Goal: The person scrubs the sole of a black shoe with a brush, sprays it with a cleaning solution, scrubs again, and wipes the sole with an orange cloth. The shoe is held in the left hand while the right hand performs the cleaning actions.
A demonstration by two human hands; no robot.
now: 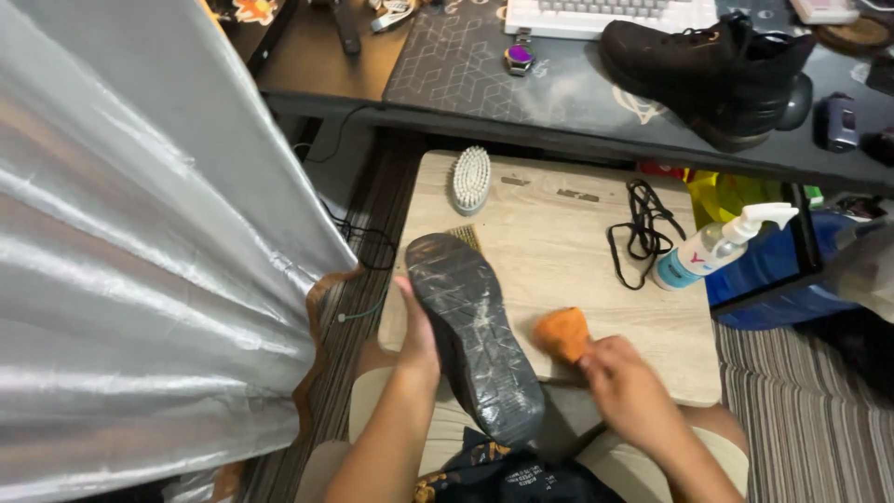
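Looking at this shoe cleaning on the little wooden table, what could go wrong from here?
The spray bottle lies tipped at the small table's right edge; a nudge might roll it off. The shoe, sole up, is steadied only by the left hand, so hard wiping with the orange cloth in the right hand could twist it loose. The laces might snag.

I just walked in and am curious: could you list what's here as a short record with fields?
Left hand: holds a black shoe, sole up
Right hand: grips an orange cloth beside the sole
Small table: white brush, black laces, spray bottle
Desk behind: second black shoe, keyboard
Left side: silvery curtain
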